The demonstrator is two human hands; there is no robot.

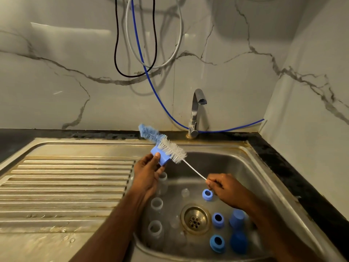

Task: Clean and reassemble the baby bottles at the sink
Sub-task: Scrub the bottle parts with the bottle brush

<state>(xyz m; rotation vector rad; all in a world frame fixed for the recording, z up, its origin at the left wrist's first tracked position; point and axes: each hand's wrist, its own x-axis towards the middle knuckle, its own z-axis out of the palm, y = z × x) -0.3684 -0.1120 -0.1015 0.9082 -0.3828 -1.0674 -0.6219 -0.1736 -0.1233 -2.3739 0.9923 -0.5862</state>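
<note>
Nearest the camera, the sink basin (260, 178) holds the loose bottle parts. Three clear bottles (156, 204) stand along its left side, mouths up, and a small clear teat (185, 192) sits farther back. Blue rings (217, 220) lie right of the drain (195, 218), one more ring (207, 194) just under the right hand, and two blue caps (238, 241) rest near the right forearm.

Above these, the right hand (226, 190) pinches the end of the brush's thin wire handle between thumb and fingertips; the other fingers are curled in. The left hand (148, 173) holds a blue cap (160, 155) above the basin's left edge, thumb pressed on the near face and fingers curled behind and beneath it (the fingers are mostly hidden). The bottle brush (171, 149) runs up and left from the right hand, its white bristles lying against the cap's upper right side, and its blue sponge tip sticks out past the cap toward the wall.

To the left, the ribbed draining board (66, 186) stretches away. Behind, a steel tap (196, 112) stands at the basin's back rim, and a blue hose (151, 84), a black cable and a grey hose hang down the marble wall (56, 72).
</note>
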